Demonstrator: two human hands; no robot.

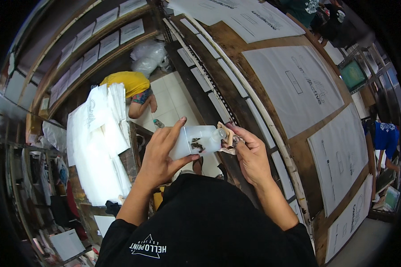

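Note:
A translucent white plastic bottle (187,141) with dark smudges lies tilted on its side in the air before me. My left hand (161,153) is closed round its base end, thumb and fingers on opposite sides. The bottle's neck points right, against a crumpled beige cloth (227,141) with dark stains. My right hand (252,155) pinches this cloth, its fingertips dark with smears. The cloth is at the bottle's mouth; whether the mouth is capped I cannot tell.
A stack of white sheets (96,147) lies on a table at left. Printed white sheets (294,89) cover a long brown table at right. A person in a yellow shirt (128,82) is low near the floor ahead; another in blue (384,135) is far right. Shelves (91,44) line the upper left.

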